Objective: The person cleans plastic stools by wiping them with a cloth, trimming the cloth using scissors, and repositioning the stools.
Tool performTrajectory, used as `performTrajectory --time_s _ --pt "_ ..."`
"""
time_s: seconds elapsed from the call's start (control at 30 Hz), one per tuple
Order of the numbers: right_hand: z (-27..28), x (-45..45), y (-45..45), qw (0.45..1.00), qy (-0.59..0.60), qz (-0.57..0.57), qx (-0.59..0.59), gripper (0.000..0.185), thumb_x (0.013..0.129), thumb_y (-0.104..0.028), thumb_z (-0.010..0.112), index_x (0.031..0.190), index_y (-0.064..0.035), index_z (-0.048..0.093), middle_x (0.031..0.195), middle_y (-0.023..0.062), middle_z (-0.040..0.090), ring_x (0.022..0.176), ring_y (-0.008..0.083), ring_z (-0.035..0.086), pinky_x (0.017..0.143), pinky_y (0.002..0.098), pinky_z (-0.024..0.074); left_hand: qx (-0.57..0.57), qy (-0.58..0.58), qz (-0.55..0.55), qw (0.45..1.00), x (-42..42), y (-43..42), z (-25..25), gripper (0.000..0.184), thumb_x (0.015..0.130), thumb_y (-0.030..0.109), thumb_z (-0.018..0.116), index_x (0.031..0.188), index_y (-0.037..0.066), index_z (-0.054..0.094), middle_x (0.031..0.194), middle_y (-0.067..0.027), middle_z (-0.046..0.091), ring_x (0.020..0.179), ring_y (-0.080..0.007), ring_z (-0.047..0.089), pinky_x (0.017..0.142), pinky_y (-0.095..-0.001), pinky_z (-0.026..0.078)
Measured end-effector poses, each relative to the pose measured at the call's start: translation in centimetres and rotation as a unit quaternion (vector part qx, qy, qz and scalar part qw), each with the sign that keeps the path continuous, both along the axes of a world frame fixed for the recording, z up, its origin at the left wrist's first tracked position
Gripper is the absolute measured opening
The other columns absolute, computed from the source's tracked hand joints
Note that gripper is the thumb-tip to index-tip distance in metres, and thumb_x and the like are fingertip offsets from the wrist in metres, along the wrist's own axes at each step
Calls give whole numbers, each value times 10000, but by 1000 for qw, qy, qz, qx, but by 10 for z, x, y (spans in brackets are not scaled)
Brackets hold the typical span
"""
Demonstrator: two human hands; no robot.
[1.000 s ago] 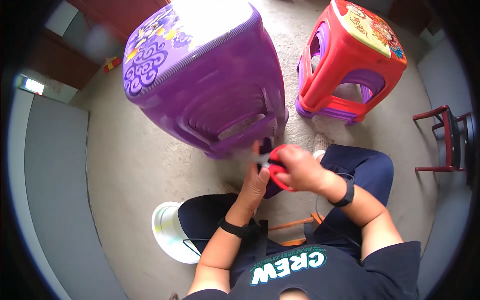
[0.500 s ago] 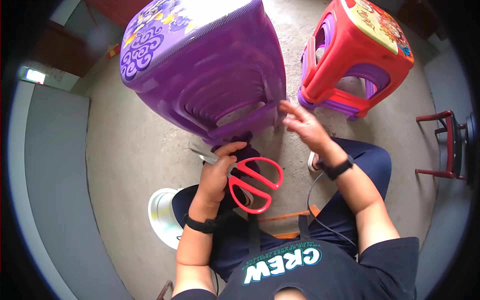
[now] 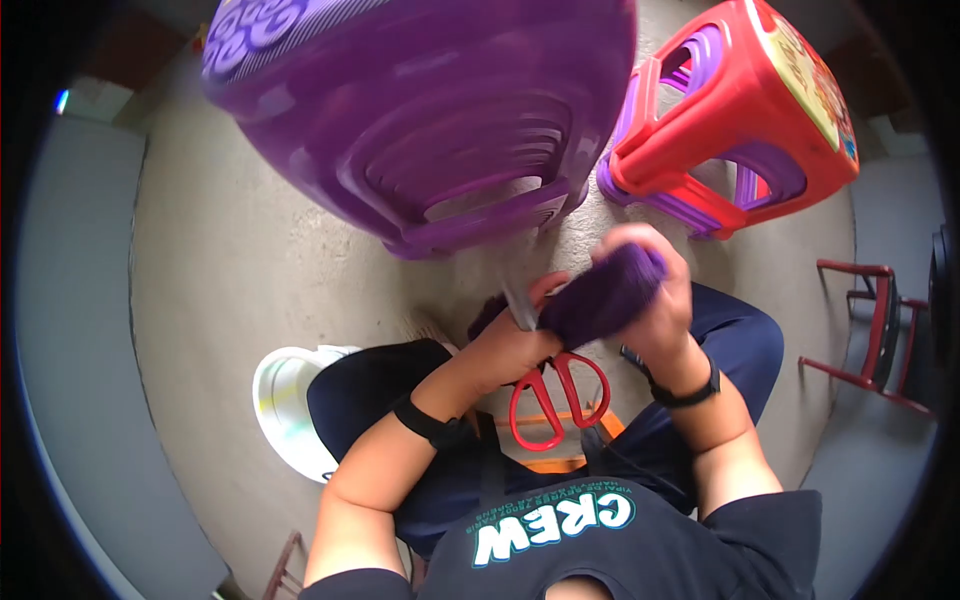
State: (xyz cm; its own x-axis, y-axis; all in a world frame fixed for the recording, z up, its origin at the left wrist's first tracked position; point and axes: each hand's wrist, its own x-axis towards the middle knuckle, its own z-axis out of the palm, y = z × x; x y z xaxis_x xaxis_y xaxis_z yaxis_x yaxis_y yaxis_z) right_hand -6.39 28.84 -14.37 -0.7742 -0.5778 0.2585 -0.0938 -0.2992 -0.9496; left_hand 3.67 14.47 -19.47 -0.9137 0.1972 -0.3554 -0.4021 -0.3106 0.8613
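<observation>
Dark purple fabric (image 3: 605, 295), bunched into a soft roll, lies between the two hands in the head view, above the lap and just short of the tall purple stool (image 3: 440, 115). The right hand (image 3: 668, 310), lifted and holding nothing half a second ago, now has its fingers curled over the roll's right end. The left hand (image 3: 512, 352) grasps the scissors (image 3: 551, 408) near the middle and touches the roll's other end; the red loops, which pointed off to the right, now hang toward the lap, with the blades aimed at the stool. Blur hides whether the blades are parted. To my eye, the scissors are parked rather than in use, which leaves the right fingers free to manage the fabric. As for edges, the stool's lower rim sits near the blade tips, so forward room looks tight, and a knee on each side bounds the hands. The red stool (image 3: 750, 115) stands beyond the right hand, well apart from it. More room shows leftward, where concrete floor (image 3: 210, 260) spreads between the purple stool and the white bucket (image 3: 275, 430) beside the left knee.
</observation>
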Motion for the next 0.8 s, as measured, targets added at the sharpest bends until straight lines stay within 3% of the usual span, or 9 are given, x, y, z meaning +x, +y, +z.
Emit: performTrajectory --time_s 0.13,0.17,0.27,0.43,0.47,0.5,0.6,0.73,0.8 --pt "49 17 17 986 62 60 -141 143 873 -143 544 950 -23 553 807 90 559 731 201 545 656 323 432 -257 237 28 936 2 0 10 721 724 95 660 1379 106 360 1103 -114 530 952 -266 593 838 -342 462" --pt "65 15 23 975 76 107 -176 124 866 -144 554 933 -40 542 761 81 538 683 195 525 611 324 418 -295 201 25 934 3 0 7 718 685 141 690 1347 210 423 1198 -126 480 981 -324 588 828 -365 479" --pt "92 13 28 926 147 255 -235 123 893 -173 550 967 -100 484 706 47 499 603 173 495 520 310 391 -364 160 1 918 -1 5 1 701 724 179 731 1353 165 423 1222 -119 478 1040 -275 574 879 -355 455" --pt "84 21 33 958 -33 -130 -255 155 970 -232 341 992 -140 463 750 50 444 584 120 422 532 274 337 -262 113 30 958 0 19 -42 453 800 207 683 1212 82 542 1091 -103 599 969 -217 604 864 -313 457" --pt "61 9 33 945 189 -265 34 221 971 -213 369 1099 -72 481 908 69 520 764 149 504 687 306 403 -204 90 27 974 6 23 -52 435 802 212 683 1189 61 553 1074 -100 612 959 -204 605 863 -306 453" --pt "38 -3 33 778 365 -416 297 318 972 -194 396 1206 -3 499 1067 88 597 944 178 587 842 337 470 -145 66 24 987 11 23 -53 420 805 218 684 1165 40 564 1058 -97 624 950 -191 605 862 -298 450" --pt "-32 -64 27 978 -4 -211 -5 243 969 -154 403 997 -27 608 936 76 632 829 177 627 739 300 525 -64 -33 31 997 23 19 -44 318 791 185 614 1050 0 618 930 -88 656 837 -167 622 767 -304 471" --pt "-116 -46 -9 959 -44 -225 163 265 843 40 465 1059 11 616 982 55 625 867 119 584 797 242 462 -49 -182 73 979 22 -13 0 252 738 140 510 860 -39 639 684 -90 627 616 -162 610 551 -317 478" --pt "-119 -38 -29 940 137 -171 260 321 788 77 453 1057 21 619 938 63 634 865 152 593 807 251 461 -30 -239 85 967 23 -19 -9 228 736 141 524 814 -40 637 648 -89 614 583 -158 600 522 -309 470"
